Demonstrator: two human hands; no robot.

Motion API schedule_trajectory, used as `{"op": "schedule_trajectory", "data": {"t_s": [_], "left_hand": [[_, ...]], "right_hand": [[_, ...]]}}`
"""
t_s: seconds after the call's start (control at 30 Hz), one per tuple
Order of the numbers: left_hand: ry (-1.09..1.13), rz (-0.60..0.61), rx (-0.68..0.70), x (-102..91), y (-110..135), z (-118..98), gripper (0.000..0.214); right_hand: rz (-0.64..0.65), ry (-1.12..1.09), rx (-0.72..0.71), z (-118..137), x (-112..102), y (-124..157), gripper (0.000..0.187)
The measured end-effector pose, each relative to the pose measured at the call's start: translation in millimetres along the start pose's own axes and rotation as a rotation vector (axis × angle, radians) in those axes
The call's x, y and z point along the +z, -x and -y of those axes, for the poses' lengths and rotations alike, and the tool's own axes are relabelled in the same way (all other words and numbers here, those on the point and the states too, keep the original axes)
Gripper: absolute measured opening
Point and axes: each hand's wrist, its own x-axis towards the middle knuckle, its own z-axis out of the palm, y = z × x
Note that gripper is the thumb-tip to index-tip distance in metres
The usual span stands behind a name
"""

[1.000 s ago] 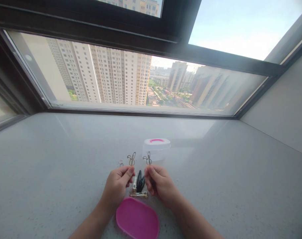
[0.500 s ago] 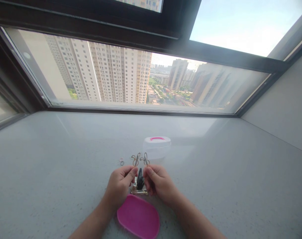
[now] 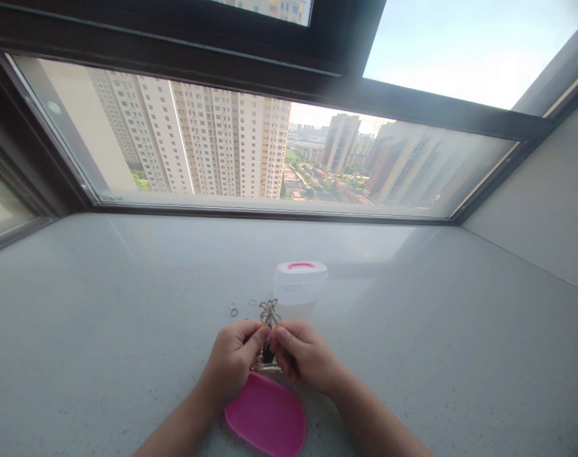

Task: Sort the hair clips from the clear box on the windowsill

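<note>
My left hand point(image 3: 236, 355) pinches a gold hair clip point(image 3: 264, 313) with a looped wire outline between thumb and fingers. A similar gold hair clip point(image 3: 275, 313) is pinched in my right hand point(image 3: 306, 357). The looped ends point up and overlap, so I cannot tell whether they touch. Below and between my hands lie black clips point(image 3: 268, 353) and shiny gold clips point(image 3: 269, 367), partly hidden by my fingers. Nearer to me is a shallow pink tray point(image 3: 267, 416), its upper left edge close under my left hand.
A translucent white box point(image 3: 298, 292) with a pink handle point(image 3: 301, 265) stands beyond my hands. Several small rings, a dark one point(image 3: 234, 313) among them, lie to the left. The pale counter point(image 3: 127, 330) runs back to a window frame point(image 3: 269, 214), with a wall at the right.
My two hands have come closer together. The gold clips, apart before, now overlap and cover more of the black clips behind them.
</note>
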Motion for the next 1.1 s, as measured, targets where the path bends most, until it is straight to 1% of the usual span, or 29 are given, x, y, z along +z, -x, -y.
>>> {"op": "schedule_trajectory", "data": {"t_s": [0.1,0.2,0.5,0.67,0.8,0.93,1.1], "left_hand": [[0.018,0.021,0.014,0.2,0.5,1.4,0.032],[0.014,0.039,0.02,0.5,0.6,2.1,0.032],[0.003,0.041,0.008,1.0,2.3,0.9,0.032],[0.009,0.077,0.04,0.8,1.8,-0.3,0.031],[0.049,0.106,0.033,0.9,0.8,-0.1,0.03],[0.087,0.11,0.018,1.3,0.4,0.6,0.03],[0.084,0.092,-0.002,2.1,1.0,-0.5,0.031]], "right_hand": [[0.036,0.01,0.003,-0.8,-1.3,1.3,0.041],[0.044,0.016,0.007,-1.7,-2.5,2.3,0.041],[0.082,0.001,0.028,-0.9,-3.9,2.8,0.039],[0.118,-0.015,0.046,0.9,-4.8,3.6,0.04],[0.145,-0.03,0.058,1.2,-6.0,4.3,0.038],[0.133,-0.041,0.062,1.2,-5.2,5.1,0.037],[0.111,-0.045,0.053,1.7,-3.3,4.9,0.04]]}}
